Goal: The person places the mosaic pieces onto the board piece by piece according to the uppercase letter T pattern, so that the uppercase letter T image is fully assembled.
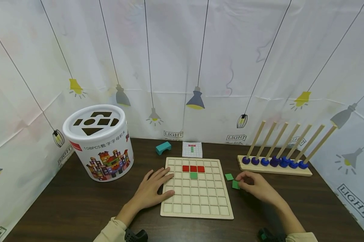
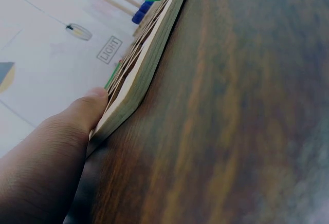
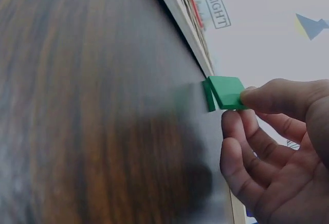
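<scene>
The right hand (image 1: 259, 189) lay on the dark wooden table (image 1: 64, 201) just right of the pale wooden grid board (image 1: 197, 215), its thumb and forefinger pinching a small green square tile (image 1: 235, 184). The right wrist view showed this tile (image 3: 226, 91) lifted at a tilt, one edge down near the table, with the remaining fingers (image 3: 247, 147) loosely curled beneath it. A second green square tile (image 1: 229, 176) lay flat on the table just beyond, between the hand and the board's right edge.

The left hand (image 1: 153, 190) rested flat on the board's left margin, fingers straight and spread, thumb (image 2: 85, 108) against the board's edge (image 2: 139, 85) — pressing, not gripping.

On the board, a row of three red square tiles (image 1: 193, 168) sat near the top, with one green square tile (image 1: 193, 175) directly below the middle red one. The open cells below that green tile lay to the left of the pinched tile, and the right hand was the nearer of the two to them.

Behind the board lay a small pattern card (image 1: 192, 149) and a teal arch block (image 1: 163, 147); a white cylindrical block tub (image 1: 100, 148) stood at left, a wooden peg rack with blue beads (image 1: 274, 163) at right.
</scene>
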The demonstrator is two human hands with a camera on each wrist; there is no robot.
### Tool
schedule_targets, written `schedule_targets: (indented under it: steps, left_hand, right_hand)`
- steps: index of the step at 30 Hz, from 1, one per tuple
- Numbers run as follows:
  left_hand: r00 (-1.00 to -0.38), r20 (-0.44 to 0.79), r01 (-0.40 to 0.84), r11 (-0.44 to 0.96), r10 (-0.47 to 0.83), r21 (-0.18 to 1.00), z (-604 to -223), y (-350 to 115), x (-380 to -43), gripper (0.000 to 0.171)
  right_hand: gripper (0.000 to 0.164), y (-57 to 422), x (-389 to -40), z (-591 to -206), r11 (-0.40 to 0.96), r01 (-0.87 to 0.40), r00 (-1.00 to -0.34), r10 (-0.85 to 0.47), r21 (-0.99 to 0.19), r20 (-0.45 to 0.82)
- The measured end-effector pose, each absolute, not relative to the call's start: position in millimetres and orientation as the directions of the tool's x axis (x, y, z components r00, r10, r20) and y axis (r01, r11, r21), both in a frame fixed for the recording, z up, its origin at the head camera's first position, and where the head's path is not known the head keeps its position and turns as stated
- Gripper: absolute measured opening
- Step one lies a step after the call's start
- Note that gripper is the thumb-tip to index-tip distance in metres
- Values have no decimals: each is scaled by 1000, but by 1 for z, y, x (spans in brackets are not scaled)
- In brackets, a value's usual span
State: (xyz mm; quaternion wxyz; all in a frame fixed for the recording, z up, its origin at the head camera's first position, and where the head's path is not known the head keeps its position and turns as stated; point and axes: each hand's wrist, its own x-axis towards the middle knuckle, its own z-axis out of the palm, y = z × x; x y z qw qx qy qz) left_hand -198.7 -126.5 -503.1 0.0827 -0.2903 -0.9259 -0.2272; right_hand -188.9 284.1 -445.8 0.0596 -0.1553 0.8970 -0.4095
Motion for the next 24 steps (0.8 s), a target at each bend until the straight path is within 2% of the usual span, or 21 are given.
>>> schedule_targets:
  steps: [11, 24]
  left_hand:
    - [-816, 288, 579, 720, 502, 384, -502, -127, -198, 65]
    - [-817, 281, 577, 728, 504, 370, -504, -126, -199, 66]
  right_hand:
    - [25, 272, -196, -446, 561, -231, -930, -366, -795, 12]
    - [22, 258, -202, -445, 550, -236, -925, -379, -801, 13]
